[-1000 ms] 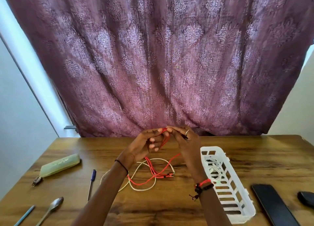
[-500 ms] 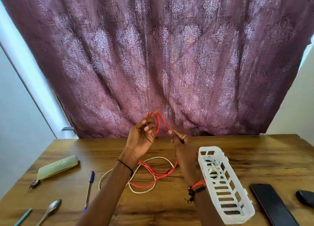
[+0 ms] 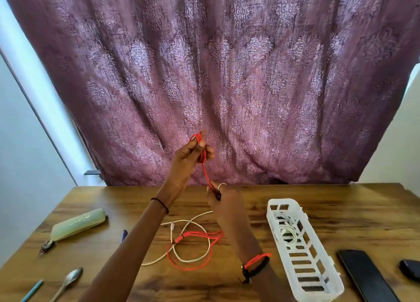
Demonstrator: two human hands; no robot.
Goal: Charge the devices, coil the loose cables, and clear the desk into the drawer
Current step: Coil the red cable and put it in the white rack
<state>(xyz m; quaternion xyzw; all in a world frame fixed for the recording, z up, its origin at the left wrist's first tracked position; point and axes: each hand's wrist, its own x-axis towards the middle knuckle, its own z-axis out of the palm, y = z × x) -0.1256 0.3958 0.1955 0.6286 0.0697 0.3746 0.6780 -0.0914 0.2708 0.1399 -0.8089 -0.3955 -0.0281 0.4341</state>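
A left hand (image 3: 191, 156) held loops of red cable (image 3: 201, 151) aloft; a taut strand ran steeply down to the pinching right hand (image 3: 223, 201).

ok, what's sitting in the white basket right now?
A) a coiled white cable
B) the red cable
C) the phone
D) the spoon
A: a coiled white cable lies inside the white basket. The left hand and right hand hold the red cable, and the phone and spoon lie on the desk.
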